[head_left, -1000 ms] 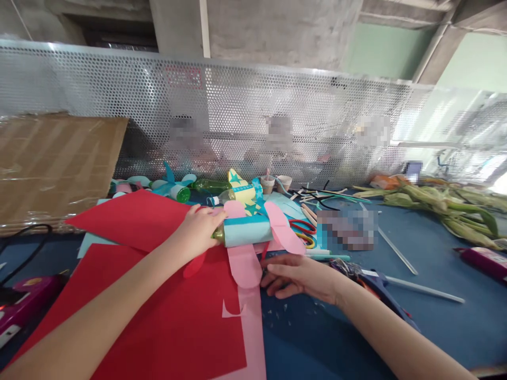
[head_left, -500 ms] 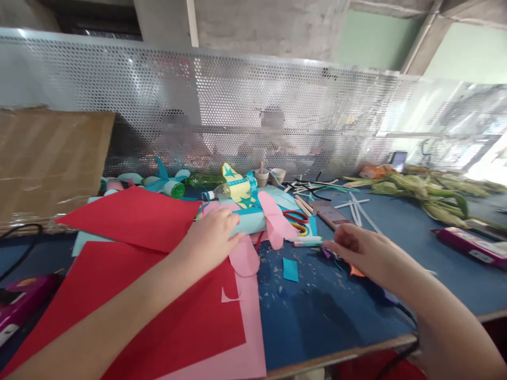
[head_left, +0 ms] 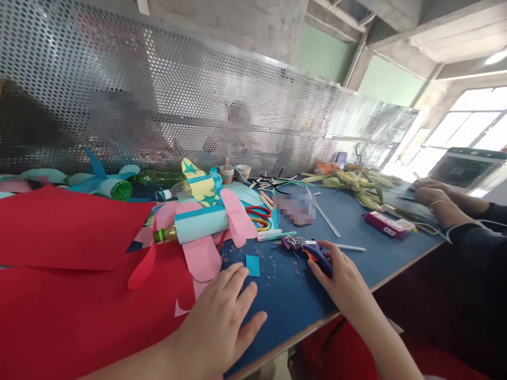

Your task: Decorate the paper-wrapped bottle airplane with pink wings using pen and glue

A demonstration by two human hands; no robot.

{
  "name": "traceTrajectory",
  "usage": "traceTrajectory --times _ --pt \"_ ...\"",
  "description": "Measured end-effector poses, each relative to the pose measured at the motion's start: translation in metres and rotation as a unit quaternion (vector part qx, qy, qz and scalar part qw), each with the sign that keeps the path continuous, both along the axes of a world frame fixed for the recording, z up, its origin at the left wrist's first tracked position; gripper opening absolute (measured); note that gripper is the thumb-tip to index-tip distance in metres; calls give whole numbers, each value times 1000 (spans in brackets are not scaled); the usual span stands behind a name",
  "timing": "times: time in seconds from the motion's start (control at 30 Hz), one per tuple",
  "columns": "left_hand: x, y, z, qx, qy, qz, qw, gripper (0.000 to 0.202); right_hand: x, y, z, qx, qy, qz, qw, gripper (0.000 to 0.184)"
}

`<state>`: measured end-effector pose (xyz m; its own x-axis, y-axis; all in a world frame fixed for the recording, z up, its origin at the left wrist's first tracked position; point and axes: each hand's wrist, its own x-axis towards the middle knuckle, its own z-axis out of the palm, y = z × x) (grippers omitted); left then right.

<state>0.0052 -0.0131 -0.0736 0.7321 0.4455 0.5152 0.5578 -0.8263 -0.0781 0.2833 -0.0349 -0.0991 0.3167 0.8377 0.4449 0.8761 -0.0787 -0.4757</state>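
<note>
My left hand [head_left: 222, 311] is open, fingers spread, over the near table edge and the red paper [head_left: 99, 306]. Just beyond its fingertips lies a small blue paper rectangle [head_left: 253, 266]. My right hand [head_left: 345, 274] has its thumb and fingers around the handle of a dark blue glue gun [head_left: 324, 259] with an orange trigger, lying on the table. Its nozzle end, tangled with glue strands, points left. Behind my left hand rests a bottle wrapped in light blue paper [head_left: 202, 224], with pink paper wings [head_left: 237, 217] and a red paper strip [head_left: 143, 266].
Red-handled scissors [head_left: 259, 212] and markers [head_left: 271, 236] lie behind the glue gun. A yellow star-patterned bottle [head_left: 200, 187], paper cups [head_left: 226, 174] and dried husks [head_left: 352, 184] stand farther back. On the right are a magenta box [head_left: 387, 224] and another person's hands [head_left: 431, 194].
The view has swung right. My left hand has left the wrapped bottle and come nearer, fingers spread. My right hand has closed around the glue gun's handle.
</note>
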Motion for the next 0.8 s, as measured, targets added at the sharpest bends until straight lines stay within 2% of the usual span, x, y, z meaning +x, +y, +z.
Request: traceTrajectory --times 0.13,0.3,0.4,0.47,0.5,0.57,0.6,0.67,0.73,0.8 --pt "1 1 -5 33 6 10 999 43 24 -4 2 -6 8 -40 999 53" --pt "1 4 -10 9 9 20 1000 49 60 1 5 6 -26 -51 998 53" --pt "2 4 -7 -26 27 11 999 50 57 3 9 -21 -82 -42 996 50" --pt "2 4 -2 -49 42 0 998 50 37 2 16 7 -122 -69 990 50" --pt "3 4 0 -57 48 -5 997 50 23 2 21 24 -119 -48 991 47" --pt "3 3 1 -65 52 -13 996 50 -10 2 30 21 -91 71 993 36" --pt "3 3 1 -62 48 -16 997 51 -26 4 35 -1 -79 152 985 31" --pt "2 2 -2 -48 30 -22 998 51 -54 10 41 -61 -75 285 954 32" --pt "1 2 -6 -27 3 -31 999 51 -73 18 43 -102 -81 346 929 33" --pt "0 2 -11 -14 -27 -35 999 48 -81 25 43 -122 -72 357 923 27"
